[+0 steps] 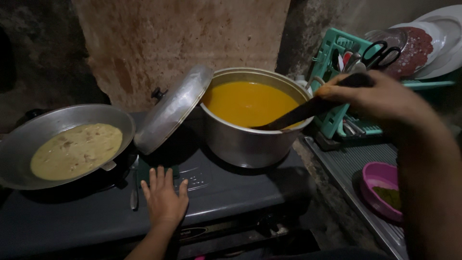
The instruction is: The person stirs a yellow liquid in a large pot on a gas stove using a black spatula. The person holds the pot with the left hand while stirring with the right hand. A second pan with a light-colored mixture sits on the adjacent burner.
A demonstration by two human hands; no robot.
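Stirring orange soup [248, 102] in the big steel pot [250, 142] on the stove [231, 190]: best kept slow, ladle [308, 108] low, off the rim. Right hand [373, 96] wrapped round the ladle handle, arm reaching in from the right. Left hand [163, 197] spread flat, empty, on the stovetop beside the leaning lid [173, 110].

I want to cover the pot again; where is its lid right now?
In the head view the lid stands tilted just left of centre, leaning against the left rim of the pot, between it and the wok.
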